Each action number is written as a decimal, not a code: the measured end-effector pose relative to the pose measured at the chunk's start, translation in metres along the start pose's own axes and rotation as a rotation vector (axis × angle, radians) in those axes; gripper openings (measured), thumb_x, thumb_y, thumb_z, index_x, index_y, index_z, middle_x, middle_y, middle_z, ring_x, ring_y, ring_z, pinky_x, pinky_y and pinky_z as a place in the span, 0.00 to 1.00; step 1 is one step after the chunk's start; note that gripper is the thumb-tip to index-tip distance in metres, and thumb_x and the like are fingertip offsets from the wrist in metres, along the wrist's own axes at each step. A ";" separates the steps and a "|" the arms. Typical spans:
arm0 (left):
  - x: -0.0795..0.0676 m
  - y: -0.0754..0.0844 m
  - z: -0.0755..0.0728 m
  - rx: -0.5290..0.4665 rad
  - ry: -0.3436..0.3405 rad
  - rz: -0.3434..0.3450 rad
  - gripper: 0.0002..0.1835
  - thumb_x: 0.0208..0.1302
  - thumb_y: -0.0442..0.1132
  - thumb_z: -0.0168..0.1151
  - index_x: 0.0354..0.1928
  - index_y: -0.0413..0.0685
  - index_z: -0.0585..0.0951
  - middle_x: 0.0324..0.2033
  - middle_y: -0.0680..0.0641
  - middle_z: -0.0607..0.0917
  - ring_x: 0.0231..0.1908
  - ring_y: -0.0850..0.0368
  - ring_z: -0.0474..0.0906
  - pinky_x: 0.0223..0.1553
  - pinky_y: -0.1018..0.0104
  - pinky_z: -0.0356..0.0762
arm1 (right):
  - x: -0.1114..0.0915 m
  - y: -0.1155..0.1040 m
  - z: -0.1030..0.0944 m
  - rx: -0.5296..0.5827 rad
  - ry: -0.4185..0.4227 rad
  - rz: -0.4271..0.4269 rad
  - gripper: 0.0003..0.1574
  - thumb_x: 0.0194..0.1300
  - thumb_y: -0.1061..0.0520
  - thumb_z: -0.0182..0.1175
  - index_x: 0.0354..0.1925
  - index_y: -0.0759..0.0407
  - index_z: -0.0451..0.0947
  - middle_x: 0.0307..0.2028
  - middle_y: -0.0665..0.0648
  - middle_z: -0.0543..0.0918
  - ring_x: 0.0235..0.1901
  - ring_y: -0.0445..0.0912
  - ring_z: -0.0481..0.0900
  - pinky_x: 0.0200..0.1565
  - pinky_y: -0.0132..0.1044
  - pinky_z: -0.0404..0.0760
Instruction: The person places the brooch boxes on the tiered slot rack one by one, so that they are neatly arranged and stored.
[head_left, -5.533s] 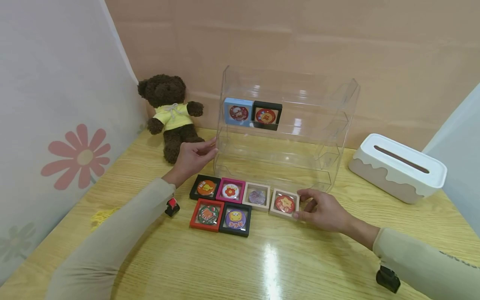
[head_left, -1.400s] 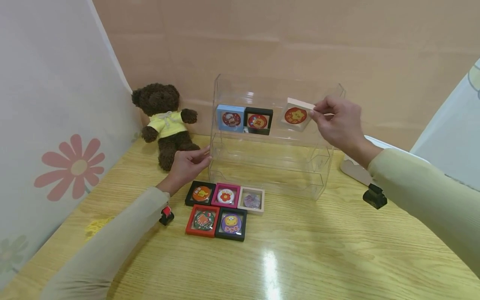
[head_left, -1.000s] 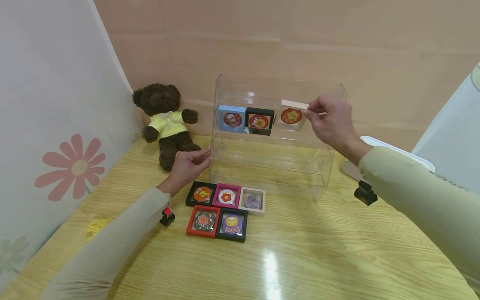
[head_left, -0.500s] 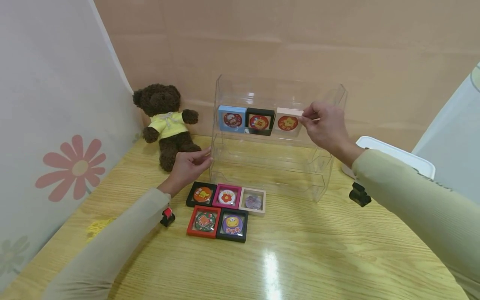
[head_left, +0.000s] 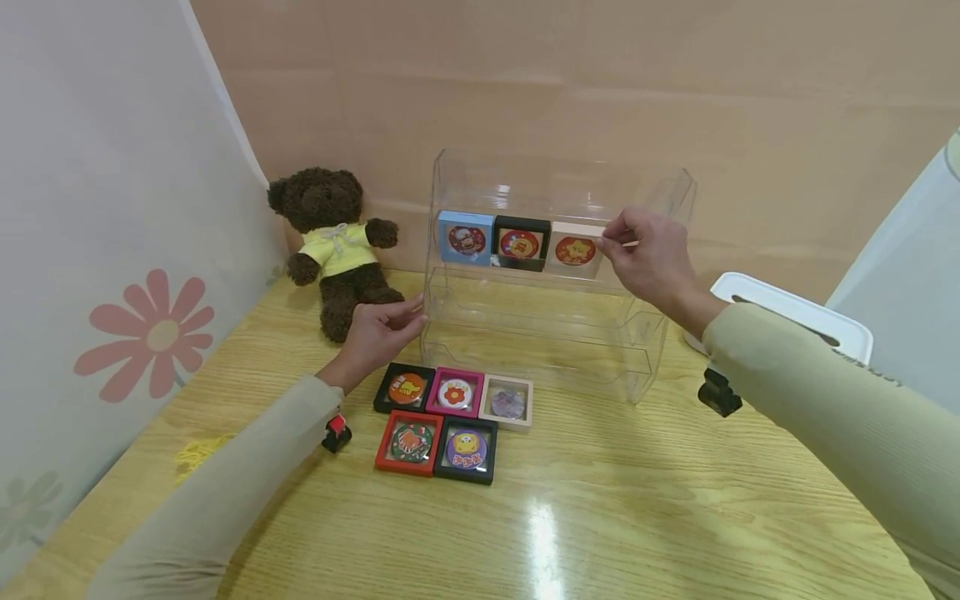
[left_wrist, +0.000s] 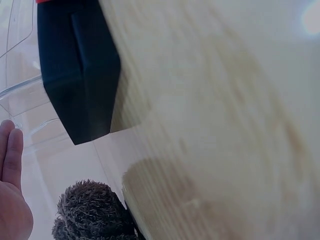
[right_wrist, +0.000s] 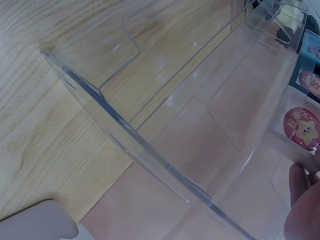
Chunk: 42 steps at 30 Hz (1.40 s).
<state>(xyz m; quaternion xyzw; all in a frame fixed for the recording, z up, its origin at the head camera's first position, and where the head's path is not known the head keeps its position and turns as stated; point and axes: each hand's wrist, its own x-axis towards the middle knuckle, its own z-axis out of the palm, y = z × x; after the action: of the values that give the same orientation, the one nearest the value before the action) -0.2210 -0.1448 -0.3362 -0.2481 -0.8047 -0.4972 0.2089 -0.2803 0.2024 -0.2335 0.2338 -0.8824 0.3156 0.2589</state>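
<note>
A clear acrylic display rack (head_left: 551, 321) stands upright on the table. My left hand (head_left: 375, 337) pinches its left side edge; straight fingers (left_wrist: 12, 160) show beside the clear plastic in the left wrist view. My right hand (head_left: 654, 257) pinches the right edge of a beige badge frame (head_left: 576, 248) with a red star badge, which stands on the rack's upper tier. Beside it on that tier stand a black badge frame (head_left: 521, 243) and a light blue badge frame (head_left: 465, 238). The right wrist view shows the star badge (right_wrist: 302, 129) behind the clear front lip, right above the fingertips.
Several badge frames lie before the rack: black (head_left: 405, 387), magenta (head_left: 455, 392), beige (head_left: 506, 402), red (head_left: 408, 443) and black (head_left: 466, 450). A teddy bear (head_left: 341, 250) sits left. A tissue box (head_left: 802, 315) stands right, partly behind my right arm. Yellow strands (head_left: 201, 454) lie left.
My right hand lifted the beige star frame from the table to the upper tier, then moved it left and down, close beside the black frame. My left hand stays at the rack's side.
</note>
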 end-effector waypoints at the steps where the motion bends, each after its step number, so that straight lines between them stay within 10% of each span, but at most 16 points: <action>1: 0.000 -0.001 0.000 -0.005 0.001 0.002 0.16 0.60 0.25 0.62 0.51 0.28 0.79 0.41 0.34 0.82 0.36 0.45 0.84 0.33 0.71 0.79 | 0.000 0.000 0.000 -0.001 -0.001 -0.004 0.06 0.60 0.66 0.64 0.30 0.69 0.77 0.32 0.63 0.83 0.34 0.56 0.84 0.31 0.20 0.76; 7: -0.001 -0.009 0.001 -0.007 0.003 -0.006 0.16 0.61 0.26 0.62 0.51 0.30 0.79 0.41 0.36 0.83 0.36 0.49 0.84 0.33 0.69 0.80 | 0.000 -0.002 -0.003 -0.039 -0.032 -0.022 0.07 0.62 0.63 0.63 0.33 0.69 0.76 0.33 0.64 0.83 0.34 0.56 0.84 0.33 0.30 0.80; 16: 0.001 -0.002 0.001 0.011 0.007 0.000 0.15 0.60 0.24 0.62 0.50 0.27 0.79 0.37 0.35 0.84 0.34 0.47 0.84 0.31 0.72 0.79 | -0.005 -0.012 -0.012 -0.093 0.073 -0.177 0.06 0.61 0.64 0.62 0.29 0.68 0.76 0.30 0.59 0.79 0.32 0.48 0.79 0.28 0.14 0.68; 22: 0.001 -0.029 0.004 -0.015 0.010 -0.012 0.16 0.60 0.28 0.64 0.51 0.33 0.80 0.38 0.37 0.84 0.35 0.48 0.84 0.31 0.72 0.79 | -0.016 -0.019 -0.002 -0.044 0.096 -0.347 0.05 0.55 0.69 0.63 0.24 0.66 0.76 0.25 0.58 0.78 0.28 0.46 0.77 0.25 0.23 0.75; 36: -0.001 -0.035 0.003 -0.026 0.001 -0.022 0.16 0.62 0.33 0.64 0.53 0.39 0.81 0.37 0.42 0.86 0.33 0.58 0.84 0.30 0.70 0.80 | -0.109 -0.037 0.052 0.162 -0.428 -0.104 0.09 0.60 0.63 0.63 0.40 0.66 0.79 0.37 0.58 0.80 0.36 0.48 0.80 0.34 0.43 0.81; 42: -0.001 -0.035 0.003 -0.024 -0.003 -0.028 0.17 0.62 0.33 0.64 0.53 0.39 0.81 0.36 0.42 0.86 0.33 0.58 0.84 0.28 0.70 0.79 | -0.133 -0.033 0.062 0.206 -0.494 -0.015 0.17 0.62 0.61 0.63 0.46 0.71 0.77 0.42 0.63 0.80 0.38 0.50 0.80 0.37 0.41 0.81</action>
<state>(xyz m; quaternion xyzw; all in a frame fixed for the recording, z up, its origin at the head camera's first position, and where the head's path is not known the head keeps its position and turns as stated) -0.2417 -0.1557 -0.3625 -0.2400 -0.8025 -0.5094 0.1974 -0.1801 0.1708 -0.3410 0.3356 -0.8802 0.3354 0.0129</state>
